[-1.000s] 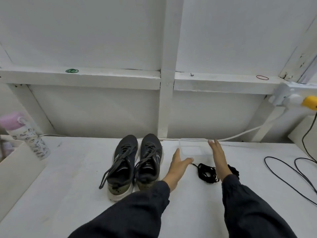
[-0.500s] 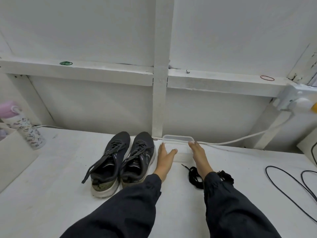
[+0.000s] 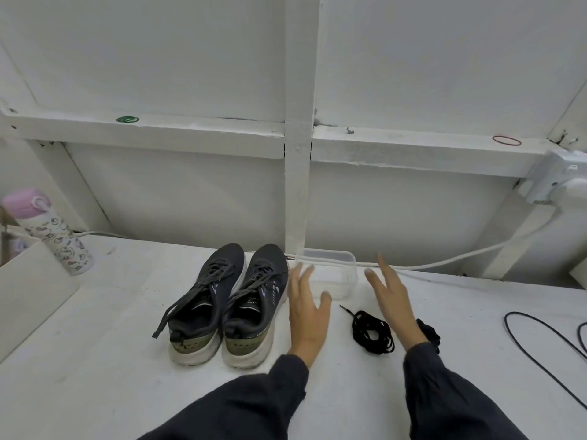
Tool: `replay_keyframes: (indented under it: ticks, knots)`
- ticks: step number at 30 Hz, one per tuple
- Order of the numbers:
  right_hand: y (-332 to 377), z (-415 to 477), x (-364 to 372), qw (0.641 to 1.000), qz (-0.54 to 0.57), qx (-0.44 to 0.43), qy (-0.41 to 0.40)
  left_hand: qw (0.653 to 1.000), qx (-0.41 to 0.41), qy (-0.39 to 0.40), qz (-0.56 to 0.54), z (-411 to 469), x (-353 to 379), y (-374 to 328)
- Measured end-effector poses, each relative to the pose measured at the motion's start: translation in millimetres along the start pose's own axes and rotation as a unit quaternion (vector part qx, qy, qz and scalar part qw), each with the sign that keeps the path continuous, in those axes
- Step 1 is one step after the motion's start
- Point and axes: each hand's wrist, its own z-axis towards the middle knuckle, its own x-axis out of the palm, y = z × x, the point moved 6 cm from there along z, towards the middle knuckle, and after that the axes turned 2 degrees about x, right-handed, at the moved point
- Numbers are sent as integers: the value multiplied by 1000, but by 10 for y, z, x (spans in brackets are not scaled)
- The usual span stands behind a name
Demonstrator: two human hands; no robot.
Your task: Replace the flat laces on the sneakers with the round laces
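Two dark grey sneakers stand side by side on the white table, heels toward me: the left sneaker (image 3: 203, 300) and the right sneaker (image 3: 255, 300), both threaded with flat grey laces. A coil of black round lace (image 3: 373, 331) lies between my hands, and a second black bundle (image 3: 430, 333) shows behind my right wrist. My left hand (image 3: 306, 312) hovers with fingers spread beside the right sneaker. My right hand (image 3: 394, 296) is spread too, holding nothing. Both hands flank a clear plastic box (image 3: 344, 265) by the wall.
A patterned bottle with a pink lid (image 3: 54, 233) stands at the far left beside a white board (image 3: 28, 290). A white cable (image 3: 444, 263) runs along the wall to a socket (image 3: 552, 179). Black cables (image 3: 540, 350) loop on the right.
Both hands have drawn back from the clear box, which now stands against the wall, and their fingers have spread apart. The view has shifted slightly.
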Motion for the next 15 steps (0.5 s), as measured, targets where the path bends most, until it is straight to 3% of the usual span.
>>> replay_keyframes:
  ticks: [3,5,8,10,15]
  knots:
    - [-294,-153,-398,964,-245,-88,-53,984,113,115,78,-296,323,-105]
    - [-590,-233,-539,940,-333,-62,-35,947,148,225,176,-416,632,-79]
    - [-895,-370,-572,931,-363,-25,37,878,184,319,306,-499,982,69]
    - [-981,-451,-532,936,-347,-27,58,852,203,343,340,-528,1072,174]
    - [-977,-572,-363,954,-293,-59,3,860,225,322,326,-496,907,268]
